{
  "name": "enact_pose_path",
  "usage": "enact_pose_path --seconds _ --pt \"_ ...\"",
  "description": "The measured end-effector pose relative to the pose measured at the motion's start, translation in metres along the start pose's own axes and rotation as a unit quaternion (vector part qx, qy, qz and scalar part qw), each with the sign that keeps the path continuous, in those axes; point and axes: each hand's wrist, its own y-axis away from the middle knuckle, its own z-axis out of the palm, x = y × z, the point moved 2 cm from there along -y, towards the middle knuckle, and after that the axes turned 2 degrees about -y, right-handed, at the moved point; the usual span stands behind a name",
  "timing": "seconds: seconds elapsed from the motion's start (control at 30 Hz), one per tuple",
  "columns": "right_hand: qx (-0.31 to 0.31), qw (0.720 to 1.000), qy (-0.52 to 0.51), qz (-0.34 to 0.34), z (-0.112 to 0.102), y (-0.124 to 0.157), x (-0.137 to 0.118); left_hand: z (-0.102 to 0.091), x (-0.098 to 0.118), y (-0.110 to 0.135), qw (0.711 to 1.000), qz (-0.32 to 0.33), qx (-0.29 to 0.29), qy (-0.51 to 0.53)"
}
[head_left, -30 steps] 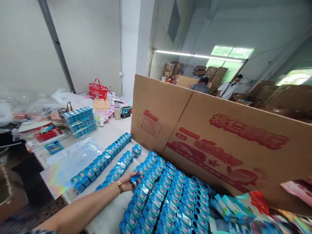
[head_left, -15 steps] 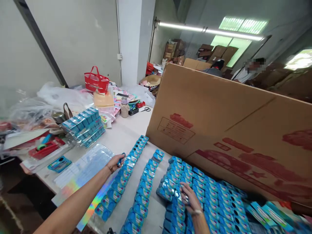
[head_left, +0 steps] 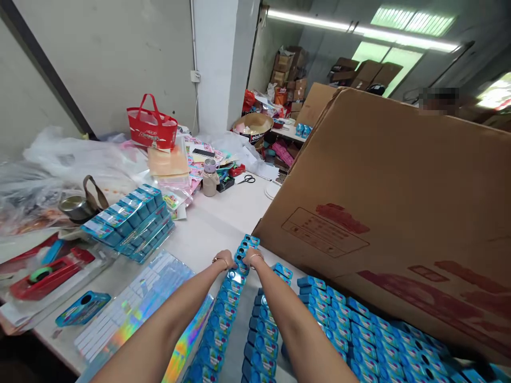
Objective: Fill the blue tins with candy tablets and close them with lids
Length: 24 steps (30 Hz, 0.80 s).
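Both my hands are at the far part of the left row of small blue printed boxes (head_left: 225, 308). My left hand (head_left: 225, 258) is closed against the row's left side, its fingertips turned down and partly hidden. Facing it from the right, my right hand (head_left: 253, 257) has curled fingers by the same box; what it holds, if anything, is hidden. Boxes beyond my hands show dark round openings, while nearer ones show blue round fronts. A second row of blue boxes (head_left: 261, 340) runs under my right forearm.
A large cardboard box (head_left: 383, 186) borders the right side, with several more rows of blue boxes (head_left: 371, 340) before it. Left are wrapped blue packs (head_left: 136, 223), a shiny sheet (head_left: 136, 298), a single blue box (head_left: 83, 308) and a red tape dispenser (head_left: 51, 274). Scissors (head_left: 246, 180) lie farther back.
My right hand has moved from the right-hand block of boxes to the left row, opposite my left hand. My left hand has reached farther along that row. The view has shifted.
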Motion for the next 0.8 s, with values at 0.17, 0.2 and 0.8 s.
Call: enact_pose_path --seconds 0.17,0.2,0.8 --pt "-0.029 0.976 0.209 0.044 -0.005 -0.029 -0.014 -0.001 -0.006 -0.014 0.999 -0.006 -0.029 -0.011" --pt "-0.036 0.97 0.237 0.042 -0.004 -0.033 -0.017 -0.001 -0.008 -0.017 0.999 -0.007 -0.034 -0.008" --pt "0.014 0.963 0.268 0.001 0.001 -0.013 0.008 0.014 -0.051 -0.002 0.942 -0.035 -0.031 0.331"
